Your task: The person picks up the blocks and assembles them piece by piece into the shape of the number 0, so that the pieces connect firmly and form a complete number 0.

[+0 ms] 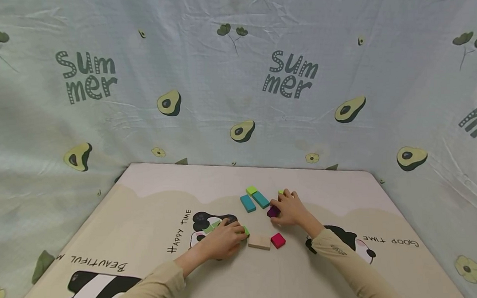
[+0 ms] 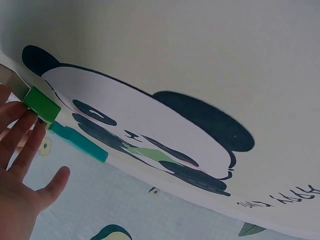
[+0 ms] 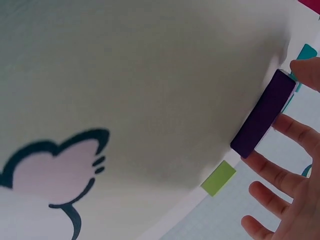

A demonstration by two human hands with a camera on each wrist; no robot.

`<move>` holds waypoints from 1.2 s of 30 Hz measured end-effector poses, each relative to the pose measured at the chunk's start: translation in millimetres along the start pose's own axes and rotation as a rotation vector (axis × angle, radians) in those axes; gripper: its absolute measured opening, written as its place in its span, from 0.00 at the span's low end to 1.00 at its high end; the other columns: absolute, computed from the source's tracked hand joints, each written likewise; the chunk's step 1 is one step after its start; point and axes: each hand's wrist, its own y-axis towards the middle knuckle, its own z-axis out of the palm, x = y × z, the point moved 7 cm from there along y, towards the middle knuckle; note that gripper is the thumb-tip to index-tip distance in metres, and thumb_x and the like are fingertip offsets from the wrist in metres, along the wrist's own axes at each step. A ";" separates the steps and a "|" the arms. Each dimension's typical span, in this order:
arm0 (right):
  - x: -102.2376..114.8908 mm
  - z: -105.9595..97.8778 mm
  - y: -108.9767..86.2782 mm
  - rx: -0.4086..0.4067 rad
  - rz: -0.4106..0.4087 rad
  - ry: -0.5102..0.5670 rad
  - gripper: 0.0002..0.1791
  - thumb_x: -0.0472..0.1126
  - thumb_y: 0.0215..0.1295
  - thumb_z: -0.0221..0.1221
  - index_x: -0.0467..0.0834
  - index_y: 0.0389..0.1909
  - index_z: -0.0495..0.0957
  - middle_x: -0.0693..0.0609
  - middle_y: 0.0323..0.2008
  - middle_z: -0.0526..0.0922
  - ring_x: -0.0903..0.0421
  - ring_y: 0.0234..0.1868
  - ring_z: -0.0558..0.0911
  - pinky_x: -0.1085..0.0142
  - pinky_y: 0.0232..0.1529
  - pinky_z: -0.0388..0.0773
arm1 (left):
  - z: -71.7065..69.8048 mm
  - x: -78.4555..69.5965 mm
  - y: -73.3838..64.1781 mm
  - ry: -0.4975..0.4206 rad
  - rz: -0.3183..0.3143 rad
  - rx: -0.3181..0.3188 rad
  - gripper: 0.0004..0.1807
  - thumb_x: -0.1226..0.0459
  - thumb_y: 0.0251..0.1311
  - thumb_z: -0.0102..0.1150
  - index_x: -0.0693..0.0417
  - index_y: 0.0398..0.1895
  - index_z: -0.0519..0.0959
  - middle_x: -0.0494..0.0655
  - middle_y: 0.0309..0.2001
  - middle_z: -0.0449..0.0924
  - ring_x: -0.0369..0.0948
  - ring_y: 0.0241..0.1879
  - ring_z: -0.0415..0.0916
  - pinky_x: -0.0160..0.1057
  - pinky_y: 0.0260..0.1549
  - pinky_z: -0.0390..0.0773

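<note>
My left hand [image 1: 224, 241] has its fingertips on a green block [image 2: 42, 105], gripping it at its edge; in the head view the hand covers most of this block. My right hand [image 1: 291, 209] holds a long dark purple block [image 3: 264, 114], with the thumb at one end and fingers along its side. Just past the right hand lies a lime green block [image 3: 218, 178]. Between the hands, a plain wooden block [image 1: 259, 242] lies beside a red block [image 1: 278, 240].
Two teal blocks [image 1: 248, 203] and another lime block [image 1: 251, 190] lie together farther back. The tabletop [image 1: 327, 269] carries printed pandas and lettering. Behind it hangs a curtain [image 1: 203, 79] with avocado prints.
</note>
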 end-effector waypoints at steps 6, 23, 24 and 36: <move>-0.1 0.5 -0.7 0.002 0.000 0.013 0.23 0.59 0.48 0.58 0.51 0.43 0.74 0.48 0.35 0.73 0.50 0.42 0.65 0.50 0.44 0.63 | 0.2 -0.1 -0.6 -0.025 -0.003 0.001 0.14 0.60 0.57 0.53 0.48 0.47 0.77 0.39 0.45 0.77 0.38 0.49 0.70 0.48 0.49 0.70; -3.0 1.2 0.7 0.001 -0.042 0.045 0.23 0.56 0.47 0.60 0.51 0.44 0.74 0.50 0.39 0.75 0.51 0.44 0.67 0.49 0.47 0.64 | 1.2 0.5 -0.1 -0.029 -0.007 -0.002 0.15 0.60 0.57 0.53 0.48 0.48 0.76 0.40 0.46 0.77 0.39 0.49 0.70 0.49 0.50 0.70; -2.9 1.2 0.3 0.000 -0.051 0.048 0.22 0.55 0.47 0.60 0.51 0.43 0.74 0.50 0.40 0.76 0.51 0.44 0.68 0.49 0.48 0.64 | 1.6 0.6 -0.1 -0.025 -0.008 0.000 0.15 0.59 0.57 0.53 0.48 0.49 0.76 0.40 0.46 0.77 0.38 0.50 0.70 0.49 0.50 0.70; 2.5 -0.8 -8.2 0.018 -0.125 0.134 0.23 0.51 0.47 0.61 0.49 0.46 0.73 0.48 0.43 0.75 0.51 0.45 0.72 0.47 0.54 0.62 | 0.2 0.7 -2.4 -0.016 -0.010 -0.006 0.15 0.59 0.57 0.53 0.48 0.48 0.77 0.39 0.46 0.77 0.38 0.49 0.70 0.48 0.49 0.71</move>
